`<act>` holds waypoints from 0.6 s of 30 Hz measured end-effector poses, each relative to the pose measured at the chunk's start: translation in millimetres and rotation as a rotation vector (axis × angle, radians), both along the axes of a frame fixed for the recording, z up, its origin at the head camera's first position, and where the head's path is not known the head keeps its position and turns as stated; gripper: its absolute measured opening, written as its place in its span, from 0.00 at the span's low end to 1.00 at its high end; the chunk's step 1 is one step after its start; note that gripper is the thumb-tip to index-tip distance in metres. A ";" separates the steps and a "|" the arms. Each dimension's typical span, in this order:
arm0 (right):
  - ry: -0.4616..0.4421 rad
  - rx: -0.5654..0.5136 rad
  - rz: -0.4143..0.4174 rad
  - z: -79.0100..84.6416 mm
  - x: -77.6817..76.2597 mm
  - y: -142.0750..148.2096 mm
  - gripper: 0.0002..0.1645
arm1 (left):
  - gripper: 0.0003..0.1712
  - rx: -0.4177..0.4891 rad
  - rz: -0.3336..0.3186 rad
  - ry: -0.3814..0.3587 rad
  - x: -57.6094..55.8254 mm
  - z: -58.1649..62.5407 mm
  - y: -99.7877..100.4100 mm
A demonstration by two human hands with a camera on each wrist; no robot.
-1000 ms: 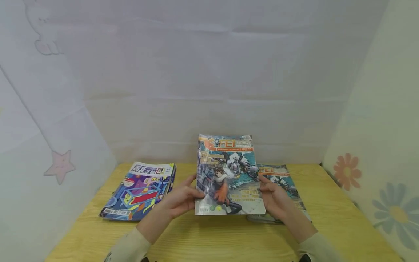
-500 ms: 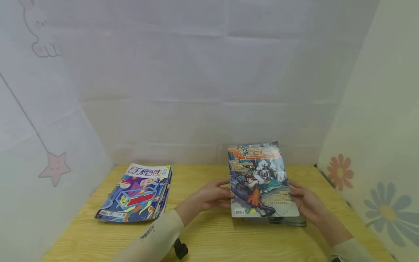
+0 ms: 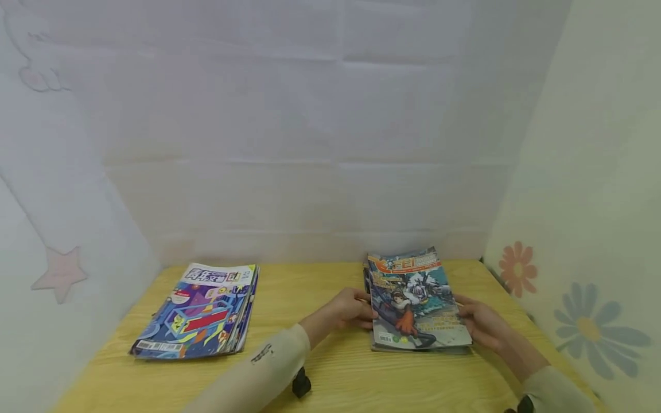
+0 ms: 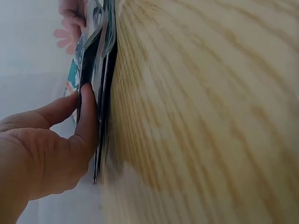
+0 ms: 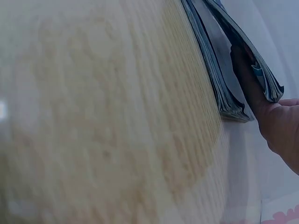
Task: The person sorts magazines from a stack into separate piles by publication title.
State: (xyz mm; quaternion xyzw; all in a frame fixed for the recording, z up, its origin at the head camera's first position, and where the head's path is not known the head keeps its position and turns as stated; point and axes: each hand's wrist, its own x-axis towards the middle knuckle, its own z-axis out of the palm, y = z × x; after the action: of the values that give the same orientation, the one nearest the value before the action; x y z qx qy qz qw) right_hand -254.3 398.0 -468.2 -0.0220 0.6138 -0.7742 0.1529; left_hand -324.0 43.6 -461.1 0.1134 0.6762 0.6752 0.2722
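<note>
A magazine (image 3: pixel 413 310) with an orange title and a cartoon figure in red lies over a stack of magazines on the right of the table. My left hand (image 3: pixel 348 310) pinches its left edge; in the left wrist view the thumb and a finger (image 4: pixel 86 116) grip the edge from both sides. At the right edge my right hand (image 3: pixel 485 324) holds it, and the right wrist view has fingers (image 5: pixel 245 77) tucked beneath. That side of the magazine (image 5: pixel 268 77) is raised off the lower stack (image 5: pixel 212 70), leaving a gap.
A second stack of magazines (image 3: pixel 198 315), purple and blue on top, lies at the left of the wooden table (image 3: pixel 304 281). A white cloth wall (image 3: pixel 258 143) rises behind the table, and a flower-printed wall (image 3: pixel 583 201) stands at the right.
Both hands have carried the magazine rightward and down, from in front of the right stack to on top of it. The left stack stays on the table.
</note>
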 end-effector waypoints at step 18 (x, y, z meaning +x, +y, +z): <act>0.116 0.527 -0.098 18.0 0.4 1.6 0.33 | 0.25 -0.151 0.088 0.155 6.8 6.8 16.6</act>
State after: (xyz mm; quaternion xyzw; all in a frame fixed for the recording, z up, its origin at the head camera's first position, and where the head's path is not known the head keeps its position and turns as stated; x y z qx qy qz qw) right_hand -253.9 399.5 -450.1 0.0041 0.8022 -0.5917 0.0802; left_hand -317.2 60.2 -454.2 0.1145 0.7485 0.6228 0.1969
